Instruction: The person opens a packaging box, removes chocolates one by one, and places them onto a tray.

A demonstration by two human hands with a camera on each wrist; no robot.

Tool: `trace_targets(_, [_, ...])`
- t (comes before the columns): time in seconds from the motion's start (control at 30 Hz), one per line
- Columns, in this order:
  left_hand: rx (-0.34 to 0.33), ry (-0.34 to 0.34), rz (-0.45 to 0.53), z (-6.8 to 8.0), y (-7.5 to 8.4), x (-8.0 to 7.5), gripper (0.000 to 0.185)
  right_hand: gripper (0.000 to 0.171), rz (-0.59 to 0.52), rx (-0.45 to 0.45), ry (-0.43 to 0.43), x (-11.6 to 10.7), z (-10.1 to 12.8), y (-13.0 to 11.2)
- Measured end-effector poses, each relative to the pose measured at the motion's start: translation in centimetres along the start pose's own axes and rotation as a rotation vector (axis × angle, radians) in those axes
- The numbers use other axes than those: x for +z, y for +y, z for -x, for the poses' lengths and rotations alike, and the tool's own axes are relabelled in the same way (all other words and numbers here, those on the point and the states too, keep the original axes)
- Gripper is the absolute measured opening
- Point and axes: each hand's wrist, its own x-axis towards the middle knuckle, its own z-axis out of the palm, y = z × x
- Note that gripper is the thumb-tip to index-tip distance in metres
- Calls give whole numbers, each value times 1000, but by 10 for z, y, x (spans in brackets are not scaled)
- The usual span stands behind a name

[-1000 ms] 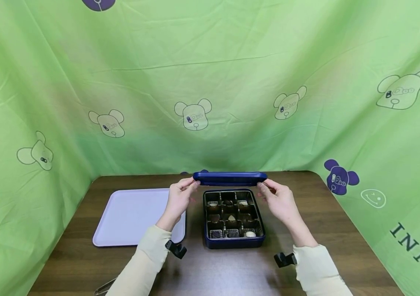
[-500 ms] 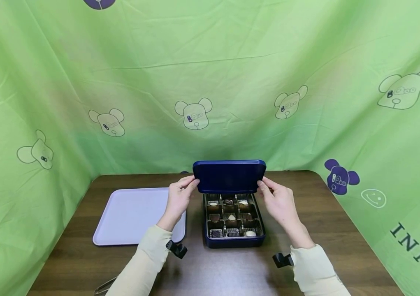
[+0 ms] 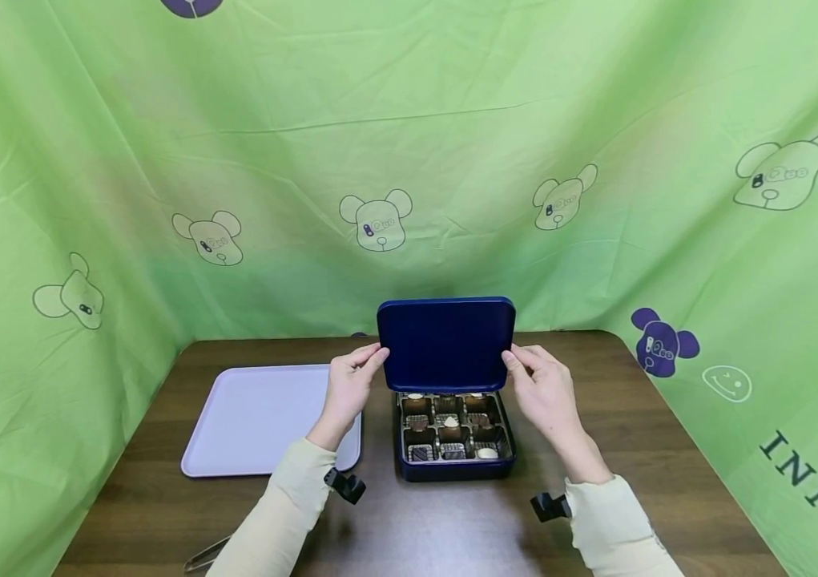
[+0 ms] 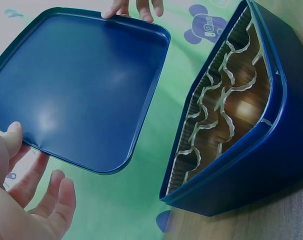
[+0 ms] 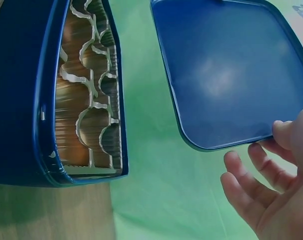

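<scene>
While the blue lid point(image 3: 446, 343) stood tilted up on edge over the far side of the box point(image 3: 456, 465), both hands held it by its lower corners — left hand point(image 3: 348, 386) at the left corner, right hand point(image 3: 542, 389) at the right. Each grip was a light pinch: thumb on the near face, fingertips curled behind the rim, the other fingers loose. The wrist views showed the lid's hollow underside point(image 4: 76, 85) turned toward the person, thumb point(image 4: 11, 137) pressed at its edge. A two-corner hold likely kept the thin lid level and clear of the chocolates point(image 3: 451, 422) in their paper cups below. Box sat near the table's point(image 3: 639, 433) middle, uncovered. Pale lilac tray point(image 3: 257, 421) lay flat just left of the box — partly under the left forearm. Green printed cloth point(image 3: 409, 144) hung behind.
</scene>
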Motion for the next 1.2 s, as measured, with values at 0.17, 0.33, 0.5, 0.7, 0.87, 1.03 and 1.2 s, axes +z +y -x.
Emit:
trace_targets(0.17, [-36, 4, 5, 2, 1, 0, 32, 16, -30, -5, 4, 0, 1, 2])
trace_targets(0.33, [-52, -28, 81, 2, 0, 0, 33, 14, -58, 12, 38, 1, 2, 2])
trace_targets(0.5, [-77, -48, 135, 2, -1, 1, 33, 19, -85, 65, 60, 2, 1, 1])
trace_targets(0.7, [-87, -47, 156, 1, -1, 1, 32, 21, -120, 112, 71, 1, 1, 0])
trace_targets(0.87, [-105, -40, 167, 2, 0, 3, 31, 22, -138, 142, 71, 1, 0, 3])
trace_targets(1.03, [-138, -38, 167, 3, 1, 5, 31, 22, -140, 173, 72, 0, 0, 4])
trace_targets(1.2, [-166, -30, 176, 3, 1, 8, 31, 22, -113, 192, 71, -1, -1, 6])
